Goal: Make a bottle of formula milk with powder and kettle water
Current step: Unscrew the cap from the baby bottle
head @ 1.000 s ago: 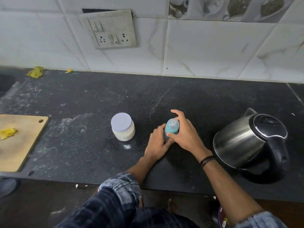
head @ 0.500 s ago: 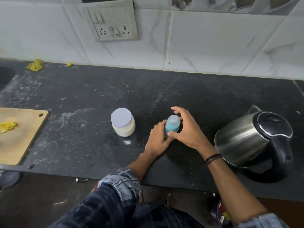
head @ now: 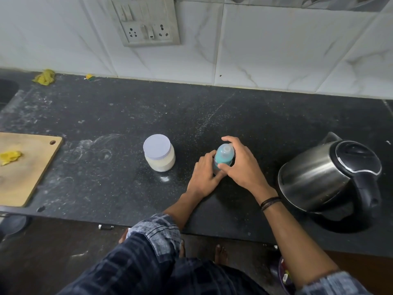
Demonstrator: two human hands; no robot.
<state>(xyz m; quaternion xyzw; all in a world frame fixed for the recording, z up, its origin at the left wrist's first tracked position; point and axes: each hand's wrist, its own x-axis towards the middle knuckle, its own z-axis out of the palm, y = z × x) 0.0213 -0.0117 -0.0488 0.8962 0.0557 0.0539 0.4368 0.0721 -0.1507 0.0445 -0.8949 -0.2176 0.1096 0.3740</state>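
A small baby bottle with a teal cap (head: 223, 155) stands upright on the black counter (head: 244, 124). My left hand (head: 203, 175) wraps its lower body from the left. My right hand (head: 241, 165) grips the teal cap from the right, thumb in front and fingers curled over the back. The bottle's lower part is hidden by both hands. A jar of pale powder with a white lid (head: 159, 153) stands to the left of the bottle. A steel kettle with a black lid and handle (head: 331, 173) sits to the right, its lid down.
A wooden cutting board (head: 27, 167) with a yellow scrap lies at the left edge. A socket panel (head: 146, 22) is on the tiled wall. Yellow scraps (head: 44, 77) lie by the back wall. The counter's front edge runs below my forearms.
Both hands stay on the bottle; my right hand's fingers have shifted slightly around the cap. The camera has tilted down and a little right.
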